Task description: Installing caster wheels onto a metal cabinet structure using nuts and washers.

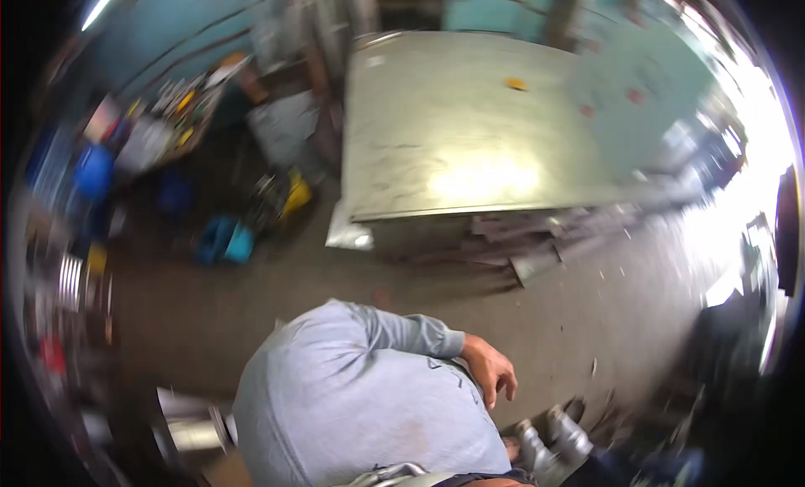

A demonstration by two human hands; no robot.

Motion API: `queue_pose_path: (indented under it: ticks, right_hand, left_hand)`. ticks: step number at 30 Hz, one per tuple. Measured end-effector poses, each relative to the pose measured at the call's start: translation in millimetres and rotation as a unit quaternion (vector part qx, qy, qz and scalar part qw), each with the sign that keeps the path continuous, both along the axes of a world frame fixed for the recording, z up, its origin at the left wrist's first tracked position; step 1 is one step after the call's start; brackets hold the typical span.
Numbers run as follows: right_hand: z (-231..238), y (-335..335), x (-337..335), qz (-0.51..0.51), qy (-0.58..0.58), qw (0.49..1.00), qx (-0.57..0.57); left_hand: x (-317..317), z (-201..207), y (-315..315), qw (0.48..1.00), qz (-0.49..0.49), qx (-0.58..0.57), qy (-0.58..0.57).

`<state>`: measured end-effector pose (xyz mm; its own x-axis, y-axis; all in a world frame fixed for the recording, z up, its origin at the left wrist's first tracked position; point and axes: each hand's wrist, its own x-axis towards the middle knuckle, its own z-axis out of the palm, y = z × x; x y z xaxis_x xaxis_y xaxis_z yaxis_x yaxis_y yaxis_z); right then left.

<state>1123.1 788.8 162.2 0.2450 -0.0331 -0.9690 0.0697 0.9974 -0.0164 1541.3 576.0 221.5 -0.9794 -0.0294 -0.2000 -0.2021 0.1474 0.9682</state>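
In a grey long sleeve, my left arm bends across the front of my grey shirt (369, 411). My left hand (490, 369) hangs beyond the cuff, fingers loosely bent and a little apart, with nothing visible in them. It is close to the shirt's right edge and touches no tool or workpiece that I can see. Beyond it, away from the hand, stands a wide table topped with a shiny metal sheet (444, 118). A small yellow object (516, 84) lies on that sheet, too blurred to name. My right hand does not show.
Left, a cluttered workbench (189, 122) holds tools. A blue-teal container (225, 240) and a yellow item (297, 193) sit on the floor. A pale green panel (646, 93) adjoins the table at right. Feet in light footwear (566, 437) are at lower right; scraps dot the floor.
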Motion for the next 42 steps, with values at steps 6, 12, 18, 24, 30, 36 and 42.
queue_pose_path:
  ticks: [6, 12, 18, 24, 30, 36, 42]
  right_hand:
    - [-209.1, -112.0, -149.7, 0.074, 0.240, 0.939, -0.235]
    - [-268.6, -195.5, -124.9, 0.155, 0.140, 0.948, -0.240]
    - [-260.2, -315.9, -158.4, 0.078, -0.003, 0.969, -0.235]
    - [-308.6, -372.6, 102.7, 0.455, 0.126, 0.817, -0.331]
    - [-314.7, -237.9, 530.0, 0.555, -0.093, 0.753, -0.340]
    - [-247.7, -190.7, 797.9, 0.587, -0.117, 0.719, -0.353]
    - [-342.7, -223.6, 936.8, 0.865, -0.066, 0.365, -0.338]
  left_hand:
    - [24.9, -32.7, -19.9, 0.910, 0.409, -0.074, 0.018]
    - [71.2, -51.3, 70.6, 0.709, 0.697, 0.040, -0.100]
    - [103.1, -53.1, 155.7, 0.554, 0.825, 0.101, -0.050]
    - [208.5, -83.7, 256.0, 0.470, 0.878, 0.091, -0.004]
    - [394.0, -91.2, 405.8, 0.292, 0.953, 0.074, 0.029]
    - [587.0, -34.1, 497.6, 0.160, 0.981, 0.114, 0.005]
    - [745.8, -69.2, 522.8, 0.087, 0.991, 0.106, -0.006]
